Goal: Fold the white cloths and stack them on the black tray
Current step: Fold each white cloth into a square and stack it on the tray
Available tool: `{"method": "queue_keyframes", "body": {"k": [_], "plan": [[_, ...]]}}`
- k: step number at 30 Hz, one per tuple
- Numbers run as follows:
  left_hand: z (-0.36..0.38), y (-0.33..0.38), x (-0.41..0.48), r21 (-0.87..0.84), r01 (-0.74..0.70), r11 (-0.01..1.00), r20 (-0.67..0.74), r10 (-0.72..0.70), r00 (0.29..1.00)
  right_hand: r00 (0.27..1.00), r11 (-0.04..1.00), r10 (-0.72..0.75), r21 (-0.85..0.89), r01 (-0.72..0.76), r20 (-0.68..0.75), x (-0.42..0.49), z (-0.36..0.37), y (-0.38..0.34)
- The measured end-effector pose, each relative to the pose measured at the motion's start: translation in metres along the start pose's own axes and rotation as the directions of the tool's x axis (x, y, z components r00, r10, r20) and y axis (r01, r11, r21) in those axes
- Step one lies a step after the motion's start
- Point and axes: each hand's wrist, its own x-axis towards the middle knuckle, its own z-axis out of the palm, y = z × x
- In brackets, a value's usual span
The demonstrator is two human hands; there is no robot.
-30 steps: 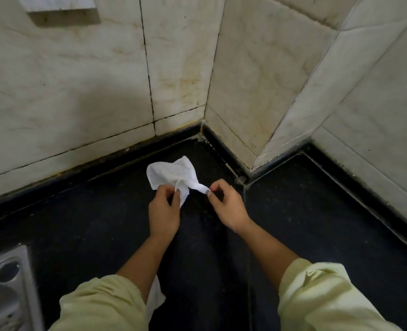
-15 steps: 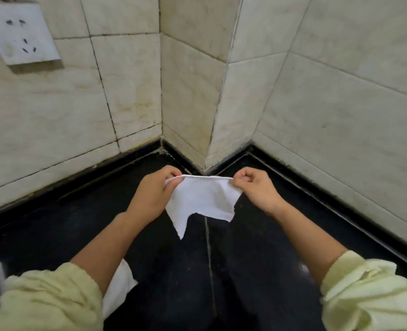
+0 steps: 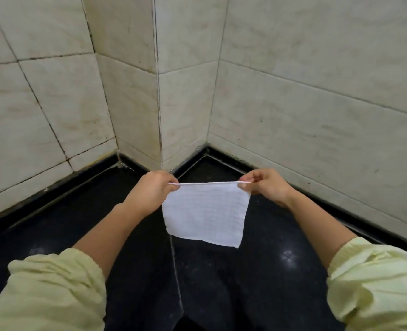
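A small white cloth (image 3: 206, 212) hangs flat and square in the air above the black countertop (image 3: 221, 283). My left hand (image 3: 150, 192) pinches its upper left corner. My right hand (image 3: 267, 186) pinches its upper right corner. The top edge is stretched taut between the two hands, and the lower edge hangs free. No black tray is in view.
Cream tiled walls (image 3: 183, 91) meet in a jutting corner just behind the cloth, with a black skirting strip along their base. A seam (image 3: 177, 278) runs down the countertop under the cloth. My pale yellow sleeves fill the lower corners.
The crumpled cloth was lifted off the countertop and pulled open. My hands moved apart and it now hangs spread flat. The view tilted up and right; the sink and socket left the frame.
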Motion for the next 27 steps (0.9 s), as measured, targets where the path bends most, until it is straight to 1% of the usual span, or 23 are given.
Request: {"method": "queue_keyframes", "body": {"k": [3,5,7,9,11,12,15,18,21,24,27], "plan": [[0.006,0.014,0.005,-0.227,0.054,0.972,-0.156,-0.091,0.983,0.996,0.999,0.010,0.050,-0.005,-0.091,0.000,-0.015,0.007],[0.007,0.024,0.008,-0.384,0.075,0.920,-0.199,-0.162,0.966,0.992,0.995,0.029,0.101,-0.017,-0.120,-0.002,-0.026,0.012],[0.007,0.027,0.010,-0.513,0.082,0.855,-0.157,-0.187,0.970,0.992,0.988,0.040,0.152,-0.022,-0.119,-0.006,-0.035,0.017],[0.008,0.028,0.010,-0.569,0.097,0.817,-0.077,-0.170,0.982,0.994,0.978,0.046,0.206,-0.026,-0.095,-0.010,-0.042,0.021],[0.009,0.027,0.007,-0.562,0.136,0.816,0.016,-0.153,0.988,0.998,0.962,0.068,0.267,-0.061,-0.017,-0.013,-0.048,0.028],[0.009,0.025,0.006,-0.550,0.162,0.820,0.068,-0.149,0.987,0.995,0.957,0.089,0.272,-0.097,0.040,-0.014,-0.050,0.032],[0.013,0.017,0.000,-0.466,0.259,0.846,0.255,-0.151,0.955,0.958,0.954,0.185,0.196,-0.228,0.217,-0.020,-0.050,0.051],[0.026,0.008,-0.013,-0.389,0.343,0.855,0.433,-0.159,0.887,0.897,0.926,0.282,0.146,-0.347,0.341,-0.029,-0.042,0.074],[0.047,-0.002,-0.031,-0.369,0.446,0.816,0.587,-0.167,0.792,0.815,0.885,0.380,0.084,-0.458,0.438,-0.040,-0.030,0.100],[0.070,-0.009,-0.046,-0.310,0.530,0.789,0.669,-0.215,0.711,0.740,0.852,0.464,-0.016,-0.524,0.487,-0.051,-0.015,0.123],[0.089,-0.013,-0.055,-0.240,0.560,0.793,0.690,-0.266,0.673,0.702,0.830,0.514,-0.080,-0.551,0.494,-0.057,-0.002,0.139]]}}
